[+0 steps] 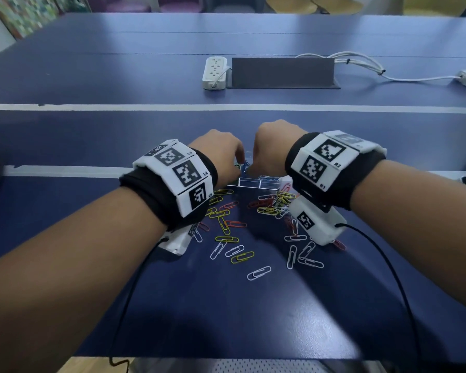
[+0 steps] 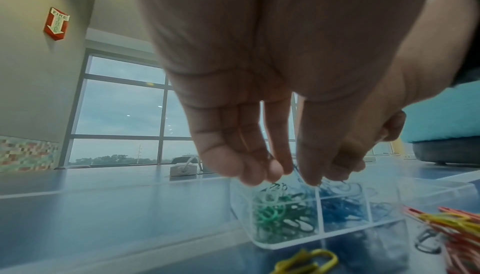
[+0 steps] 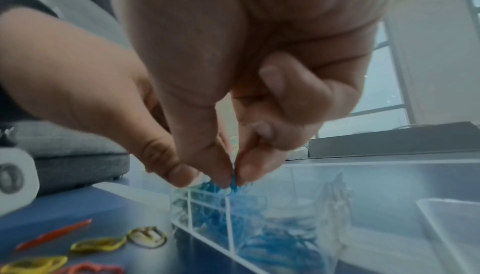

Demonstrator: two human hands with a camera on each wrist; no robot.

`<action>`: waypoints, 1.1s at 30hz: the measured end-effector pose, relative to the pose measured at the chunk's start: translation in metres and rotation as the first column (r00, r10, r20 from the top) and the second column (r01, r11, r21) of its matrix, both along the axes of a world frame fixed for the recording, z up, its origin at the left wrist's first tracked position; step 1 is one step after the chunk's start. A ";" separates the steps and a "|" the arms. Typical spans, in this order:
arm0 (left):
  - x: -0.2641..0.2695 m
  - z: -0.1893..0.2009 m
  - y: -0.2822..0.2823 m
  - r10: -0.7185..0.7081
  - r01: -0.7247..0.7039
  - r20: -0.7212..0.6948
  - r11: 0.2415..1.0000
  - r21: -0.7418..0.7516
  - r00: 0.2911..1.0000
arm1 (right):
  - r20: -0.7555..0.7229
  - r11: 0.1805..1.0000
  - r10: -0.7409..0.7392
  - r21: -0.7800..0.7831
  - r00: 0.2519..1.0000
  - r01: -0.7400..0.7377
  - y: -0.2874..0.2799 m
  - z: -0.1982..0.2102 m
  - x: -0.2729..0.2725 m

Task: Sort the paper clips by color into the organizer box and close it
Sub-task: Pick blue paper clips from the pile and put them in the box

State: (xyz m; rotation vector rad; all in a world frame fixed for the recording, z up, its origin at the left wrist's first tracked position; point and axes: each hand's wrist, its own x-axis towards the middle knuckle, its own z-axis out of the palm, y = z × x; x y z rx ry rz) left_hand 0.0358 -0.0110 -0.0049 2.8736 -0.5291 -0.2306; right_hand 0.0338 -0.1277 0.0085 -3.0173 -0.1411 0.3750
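Observation:
The clear organizer box [image 1: 249, 182] lies on the blue table, partly hidden by both hands. Its compartments show in the left wrist view: green clips [image 2: 275, 215] at the left, blue clips [image 2: 340, 210] beside them. My left hand [image 2: 291, 176] points down over the divider and pinches a thin blue clip. My right hand [image 3: 233, 178] pinches a tangle of blue clips [image 3: 233, 186] between thumb and forefinger, just above the blue compartment. In the head view the two hands [image 1: 236, 164] [image 1: 254, 168] almost touch above the box.
Loose yellow clips [image 1: 242, 257], red clips [image 1: 236, 224] and white clips [image 1: 258, 273] lie scattered in front of the box. The box's clear lid [image 3: 454, 227] lies open to the right. Farther back are a white power strip [image 1: 214, 72] and a dark panel [image 1: 283, 72].

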 end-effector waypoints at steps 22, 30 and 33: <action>-0.002 -0.003 -0.008 -0.096 0.096 0.001 0.993 0.065 0.995 | -0.010 0.996 0.091 -0.016 0.996 -0.091 -0.023 -0.002 -0.008; -0.006 -0.004 -0.006 -0.105 0.104 0.014 0.993 0.055 0.994 | -0.027 0.989 0.147 0.038 0.989 -0.145 -0.030 0.003 -0.011; -0.008 -0.004 -0.005 -0.124 0.123 0.011 0.991 0.059 0.992 | 0.005 0.985 0.162 0.057 0.987 -0.162 -0.032 0.006 -0.012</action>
